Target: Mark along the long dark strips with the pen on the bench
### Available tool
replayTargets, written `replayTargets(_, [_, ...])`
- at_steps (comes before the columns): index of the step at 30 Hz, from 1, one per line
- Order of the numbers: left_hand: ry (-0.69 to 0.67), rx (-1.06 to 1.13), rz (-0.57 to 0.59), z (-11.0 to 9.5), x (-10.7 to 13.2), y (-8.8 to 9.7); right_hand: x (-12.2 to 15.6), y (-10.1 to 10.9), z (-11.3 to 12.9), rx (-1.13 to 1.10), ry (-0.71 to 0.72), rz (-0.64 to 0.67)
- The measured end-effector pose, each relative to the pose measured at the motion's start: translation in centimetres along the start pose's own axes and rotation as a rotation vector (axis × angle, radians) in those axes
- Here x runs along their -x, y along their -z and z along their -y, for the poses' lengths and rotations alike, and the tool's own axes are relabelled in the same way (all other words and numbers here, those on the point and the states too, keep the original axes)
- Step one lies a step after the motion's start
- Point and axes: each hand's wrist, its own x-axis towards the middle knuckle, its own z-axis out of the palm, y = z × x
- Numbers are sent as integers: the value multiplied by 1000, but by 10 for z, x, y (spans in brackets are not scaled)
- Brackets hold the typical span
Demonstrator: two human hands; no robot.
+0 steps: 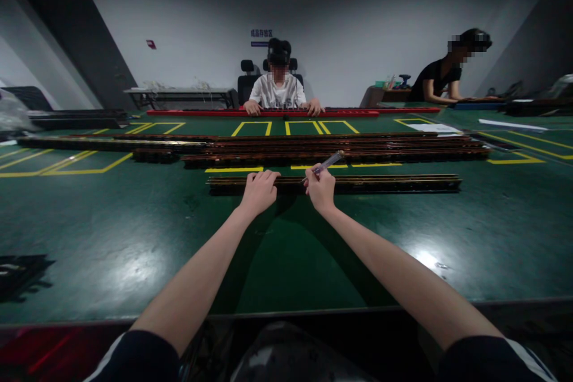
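A long dark rail with thin gold-coloured lines along its top [394, 184] lies crosswise on the green table in front of me. My left hand [260, 192] grips it left of its middle, the fingers curled over the top and far side. In my right hand [321, 188] is a pen [330, 161] with a clear barrel, closed between thumb and fingers. Its lower end points down at the rail, and its back end tilts up to the right. Whether the tip touches the rail I cannot tell.
Behind the rail lies a stack of similar dark, reddish rails [358, 146]. Yellow tape outlines [89, 170] mark the green tabletop [147, 221]. Across the table a person [277, 89] has both hands at a long red rail [201, 112]. Another person [441, 80] leans in at right. A dark toothed part [22, 274] lies at left.
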Motion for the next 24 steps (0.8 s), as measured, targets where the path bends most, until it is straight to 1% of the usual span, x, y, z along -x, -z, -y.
replayTargets(6, [4,10,1,0,0,0,0,0,1,9,6,1])
replayTargets(13, [-14,-3,-24,1,0,-3,-3,2,-3,72,-1,-62])
replayTargets(24, [-3,16,-13,1,0,-3,-3,2,-2,19,5,-94])
